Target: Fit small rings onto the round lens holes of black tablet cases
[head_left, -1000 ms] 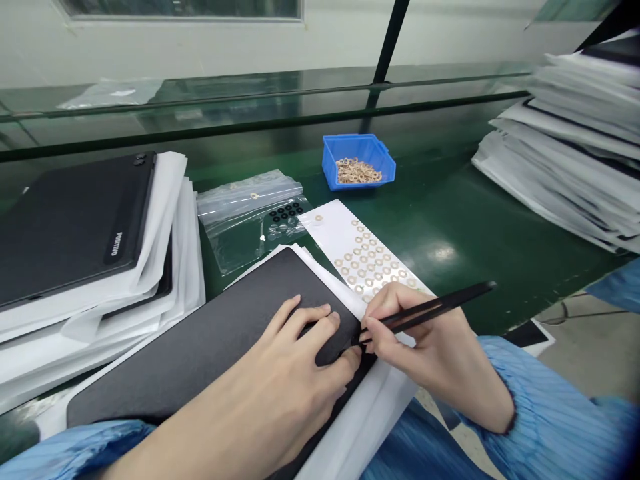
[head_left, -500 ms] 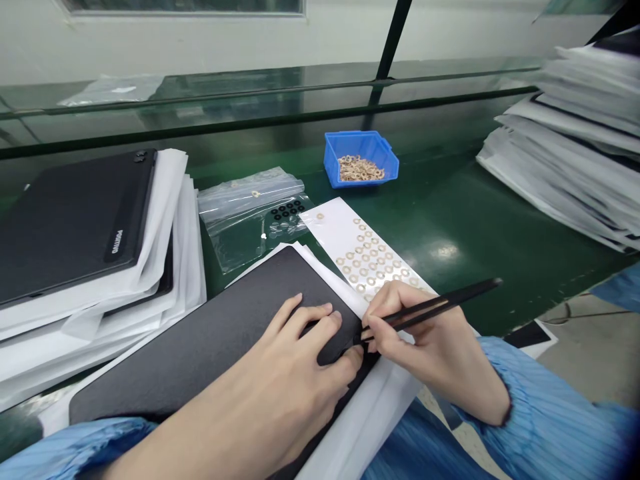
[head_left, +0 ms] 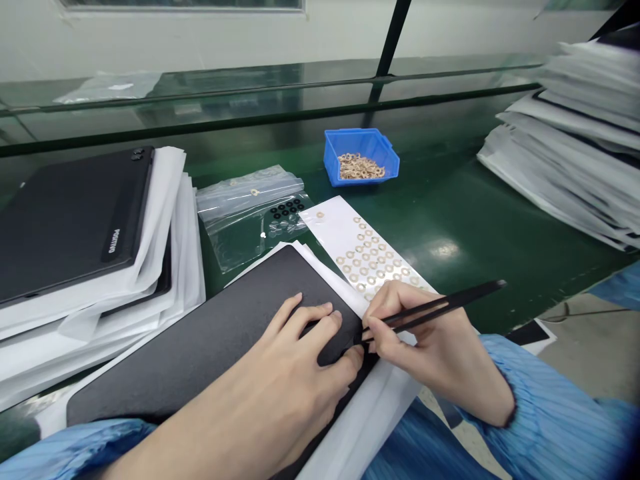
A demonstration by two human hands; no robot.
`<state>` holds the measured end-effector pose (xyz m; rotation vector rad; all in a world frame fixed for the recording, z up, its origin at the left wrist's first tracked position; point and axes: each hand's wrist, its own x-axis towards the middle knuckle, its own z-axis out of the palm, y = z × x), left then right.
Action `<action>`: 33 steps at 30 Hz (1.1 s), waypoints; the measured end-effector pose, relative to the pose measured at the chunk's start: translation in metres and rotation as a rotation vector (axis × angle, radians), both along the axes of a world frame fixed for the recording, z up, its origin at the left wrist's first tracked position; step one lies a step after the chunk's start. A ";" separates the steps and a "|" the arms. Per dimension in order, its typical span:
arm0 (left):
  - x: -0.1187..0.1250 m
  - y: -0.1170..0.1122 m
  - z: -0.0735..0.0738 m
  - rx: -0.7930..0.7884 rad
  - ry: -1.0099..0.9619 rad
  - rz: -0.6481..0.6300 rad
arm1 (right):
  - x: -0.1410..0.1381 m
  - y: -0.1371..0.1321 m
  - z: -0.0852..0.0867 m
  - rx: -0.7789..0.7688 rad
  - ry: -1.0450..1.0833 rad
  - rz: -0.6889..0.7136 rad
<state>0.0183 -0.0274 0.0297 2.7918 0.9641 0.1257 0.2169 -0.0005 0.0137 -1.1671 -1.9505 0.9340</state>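
A dark, leather-textured cover, apparently a tablet case (head_left: 200,333), lies on white wrapping sheets in front of me. My left hand (head_left: 300,373) rests flat on its right part with the fingers spread, the thumb at the right edge. In my right hand (head_left: 410,327) is a pair of black tweezers (head_left: 450,300), held in a pinch like a pen. Their tips meet the case's edge just beside my left thumb. What lies between the tips is too small and hidden to make out. Behind the right hand is a white sheet (head_left: 330,213) with rows of small ring-shaped stickers.
A blue bin (head_left: 387,167) of small tan rings stands at the back. Clear plastic bags (head_left: 240,233) with black rings lie left of the sticker sheet. Wrapped black tablets (head_left: 75,220) are stacked at left; another wrapped stack (head_left: 565,173) is at right on the green table (head_left: 450,207).
The tweezers' rear end has shifted very slightly to the right with my right hand. My left hand and the case stay practically where they were.
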 end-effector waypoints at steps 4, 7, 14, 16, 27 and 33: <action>0.001 0.000 0.000 -0.008 -0.002 -0.003 | -0.002 0.004 0.004 0.010 -0.014 0.054; 0.001 0.000 0.001 -0.011 -0.011 -0.005 | -0.002 0.008 0.008 0.029 -0.053 0.095; 0.000 0.000 0.002 -0.030 0.001 0.003 | 0.001 0.012 0.007 0.017 -0.044 0.145; 0.001 0.000 0.002 -0.028 0.005 0.002 | 0.002 0.011 0.004 0.001 -0.020 0.114; -0.001 0.000 0.000 -0.019 -0.017 0.004 | -0.001 0.011 0.007 0.070 -0.061 0.129; 0.000 -0.001 0.001 -0.013 -0.006 0.000 | 0.000 0.018 0.008 0.074 -0.099 0.197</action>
